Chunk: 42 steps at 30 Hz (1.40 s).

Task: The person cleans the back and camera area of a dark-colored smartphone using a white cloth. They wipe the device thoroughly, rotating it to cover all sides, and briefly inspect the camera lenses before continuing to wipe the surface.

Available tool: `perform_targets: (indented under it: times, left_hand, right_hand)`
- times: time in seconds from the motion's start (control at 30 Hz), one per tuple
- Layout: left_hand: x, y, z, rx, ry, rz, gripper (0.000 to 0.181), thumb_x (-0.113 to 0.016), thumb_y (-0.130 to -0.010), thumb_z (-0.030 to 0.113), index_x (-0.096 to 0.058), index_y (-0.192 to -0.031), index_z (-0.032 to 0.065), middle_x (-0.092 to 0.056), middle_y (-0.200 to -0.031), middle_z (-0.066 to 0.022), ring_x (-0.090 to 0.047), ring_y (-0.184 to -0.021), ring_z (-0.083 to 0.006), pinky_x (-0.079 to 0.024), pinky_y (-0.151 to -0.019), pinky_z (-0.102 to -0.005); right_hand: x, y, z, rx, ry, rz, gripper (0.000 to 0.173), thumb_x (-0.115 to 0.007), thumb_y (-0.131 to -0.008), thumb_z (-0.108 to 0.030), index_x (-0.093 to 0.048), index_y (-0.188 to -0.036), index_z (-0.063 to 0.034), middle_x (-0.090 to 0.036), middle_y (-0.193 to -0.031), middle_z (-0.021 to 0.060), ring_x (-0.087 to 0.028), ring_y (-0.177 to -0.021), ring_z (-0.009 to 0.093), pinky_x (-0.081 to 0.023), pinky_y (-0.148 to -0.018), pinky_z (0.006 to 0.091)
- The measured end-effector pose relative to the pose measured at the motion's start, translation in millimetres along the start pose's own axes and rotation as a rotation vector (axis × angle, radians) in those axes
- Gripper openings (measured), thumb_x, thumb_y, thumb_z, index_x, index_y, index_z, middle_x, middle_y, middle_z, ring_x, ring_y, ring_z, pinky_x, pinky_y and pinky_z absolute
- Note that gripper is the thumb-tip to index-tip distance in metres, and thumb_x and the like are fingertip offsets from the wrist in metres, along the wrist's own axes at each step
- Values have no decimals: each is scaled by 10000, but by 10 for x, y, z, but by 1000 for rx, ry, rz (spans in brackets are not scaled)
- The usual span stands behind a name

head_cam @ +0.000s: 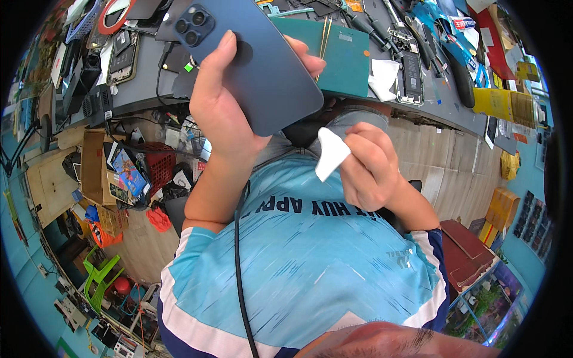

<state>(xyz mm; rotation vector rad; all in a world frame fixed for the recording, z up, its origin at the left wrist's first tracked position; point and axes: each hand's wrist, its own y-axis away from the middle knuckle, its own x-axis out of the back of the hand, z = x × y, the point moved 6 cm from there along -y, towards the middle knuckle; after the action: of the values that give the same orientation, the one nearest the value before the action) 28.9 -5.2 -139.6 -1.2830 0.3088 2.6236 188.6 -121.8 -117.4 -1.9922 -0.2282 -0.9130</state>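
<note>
My left hand grips a dark blue smartphone from below, back side up, its camera cluster at the upper left. The thumb presses on the phone's back, and my fingertips curl over its far edge. Held low in front of my shirt, my right hand pinches a small white piece, cloth or plastic; I cannot tell which. That piece is apart from the phone. Beyond the phone lies a green work mat with thin brass-coloured tweezers on it.
The grey workbench carries an opened phone, a crumpled white wipe, screwdrivers and another opened phone. A black cable hangs down over my shirt. Cardboard boxes and a red basket crowd the floor at left.
</note>
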Motion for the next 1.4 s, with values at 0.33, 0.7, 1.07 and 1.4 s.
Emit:
perform_targets:
  times: [0.33, 0.7, 1.07, 1.4]
  left_hand:
    - [-78, -11, -26, -63, -2, -225, 485, -385, -1070, 350, -595, -1149, -80, -682, -1072, -242, -716, -945, -401, -580, -913, -523]
    - [-112, 20, -75, 19, 12, -75, 509, -404, -1058, 358, -613, -1119, -102, -690, -1050, -246, -720, -945, -404, -566, -895, -484]
    - [-215, 67, -21, -132, -111, -116, 450, -415, -1057, 310, -625, -1135, -80, -713, -987, -250, -749, -872, -405, -615, -796, -456]
    - [-220, 70, -31, -133, -106, -109, 416, -444, -1052, 302, -611, -1142, -69, -718, -975, -257, -756, -882, -400, -626, -801, -457]
  right_hand:
    - [191, -356, 259, 116, 113, 80, 405, -692, -590, -23, -701, -971, 112, -635, -1037, 171, -588, -846, 333, -527, -714, 408]
    - [15, -214, 258, 67, 123, 83, 381, -701, -602, 20, -688, -971, 114, -620, -1043, 166, -605, -878, 333, -550, -734, 430]
    - [-46, -121, 170, -92, 178, 99, 400, -678, -638, 138, -681, -1037, 113, -580, -1109, 160, -606, -975, 361, -526, -799, 420]
    - [-46, -166, 200, -57, 213, 83, 506, -659, -673, 141, -664, -1179, 130, -580, -1141, 176, -591, -1000, 364, -507, -836, 430]
